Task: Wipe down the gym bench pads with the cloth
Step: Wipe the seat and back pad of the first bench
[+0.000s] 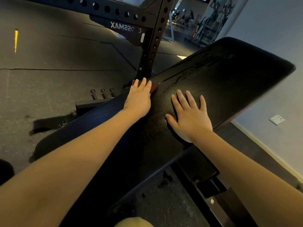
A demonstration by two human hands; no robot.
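Observation:
A long black bench pad runs diagonally from lower left to upper right, with wet streaks and droplets along its far half. My left hand lies flat on a small reddish-brown cloth at the pad's left edge; only a corner of the cloth shows past my fingers. My right hand rests flat on the pad with its fingers spread, a little to the right of the left hand, and holds nothing.
A black perforated rack upright and its crossbeam stand just behind the pad's left edge. Dark rubber flooring lies to the left, with a wet patch. The bench frame sits below; a pale wall is on the right.

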